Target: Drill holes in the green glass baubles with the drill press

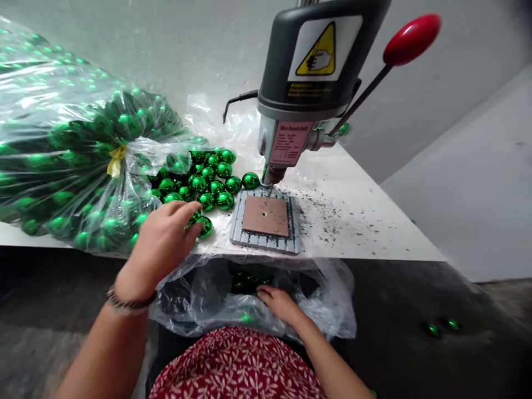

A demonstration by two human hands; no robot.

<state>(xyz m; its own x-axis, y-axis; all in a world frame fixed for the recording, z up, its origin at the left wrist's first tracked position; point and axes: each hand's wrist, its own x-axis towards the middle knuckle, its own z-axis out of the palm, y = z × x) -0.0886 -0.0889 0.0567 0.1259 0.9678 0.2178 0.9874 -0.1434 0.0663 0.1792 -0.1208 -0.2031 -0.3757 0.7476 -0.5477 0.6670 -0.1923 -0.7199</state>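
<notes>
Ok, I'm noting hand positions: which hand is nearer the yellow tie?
Left. The left hand is by the loose green balls, right of the yellow tie; the right hand is farther right and lower, at the plastic bag.

Two hands: left hand, right hand. One bench drill, one brown plate, beyond both. One tied bag beyond-left of left hand; one open bag under right. Green balls: over dozen loose beyond left hand; at least two right of right hand.
</notes>
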